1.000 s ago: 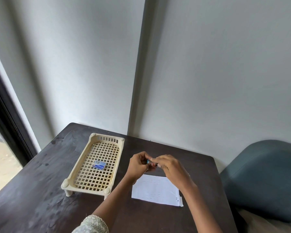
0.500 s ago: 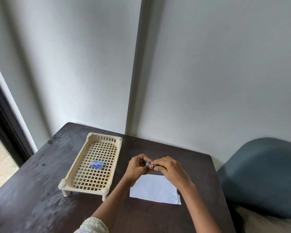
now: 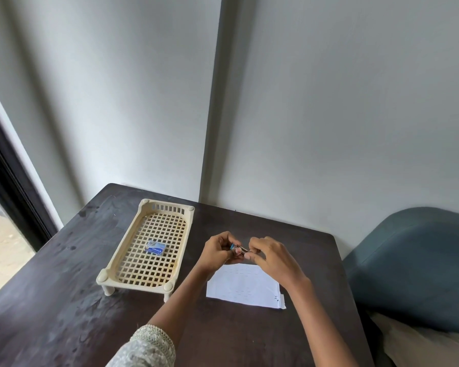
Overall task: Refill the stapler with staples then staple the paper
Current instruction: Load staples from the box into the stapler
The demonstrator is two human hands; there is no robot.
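Observation:
A small stapler (image 3: 237, 248) with a blue end and a metal part is held above the dark table (image 3: 64, 300). My left hand (image 3: 219, 251) grips it from the left. My right hand (image 3: 269, 256) pinches its metal part from the right; most of the stapler is hidden by fingers. Below the hands lies a white sheet of paper (image 3: 243, 287), flat on the table. A small blue staple box (image 3: 156, 247) rests in the middle of a cream lattice tray (image 3: 117, 266) to the left.
The table stands in a corner against grey walls. A blue-grey upholstered seat (image 3: 419, 266) is close on the right. A dark window frame (image 3: 8, 181) runs along the left side.
Both hands stay together on the stapler over the paper. My right hand's fingers have shifted slightly outward on the metal part. The view has tilted a little.

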